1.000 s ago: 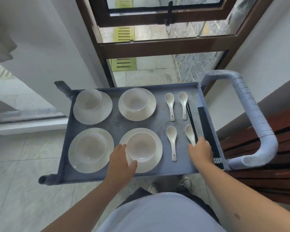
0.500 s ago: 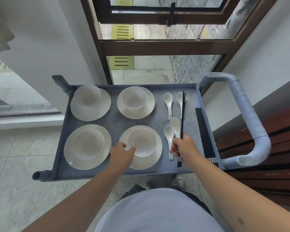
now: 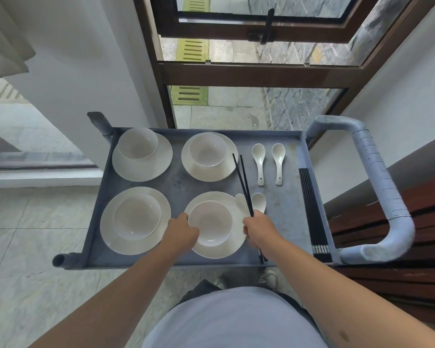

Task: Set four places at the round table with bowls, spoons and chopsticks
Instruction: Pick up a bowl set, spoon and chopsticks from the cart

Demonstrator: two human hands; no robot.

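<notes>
Head view: a grey cart (image 3: 284, 197) by a window carries all the tableware — no round table is in sight.
Progress: early by my judgement; nothing is laid at any place yet, and the first set is only being gathered.
Left hand (image 3: 182, 231): fingers curled on the left rim of the near bowl (image 3: 210, 223), which sits on its plate (image 3: 232, 243) at the cart's near edge, middle.
Right hand (image 3: 260, 228): clenched around a pair of chopsticks (image 3: 242, 184) and, it seems, a spoon (image 3: 241, 202), just right of that bowl; the sticks angle up toward the far edge.
Other bowls: three on plates — near left corner (image 3: 136, 218), far left corner (image 3: 137, 144), far edge middle (image 3: 207, 150).
Spoons: two (image 3: 259, 162) lie side by side near the far right corner; one more (image 3: 259, 202) shows just beyond the right hand — whether it lies on the cart or is also held I cannot tell.
Spare chopsticks (image 3: 312, 212): a black bundle along the right edge.
Looks: bowls, plates and spoons are plain glossy white, clean; chopsticks thin, black, with pale banded ends.
Left to do: carry four sets to the table and lay them.
</notes>
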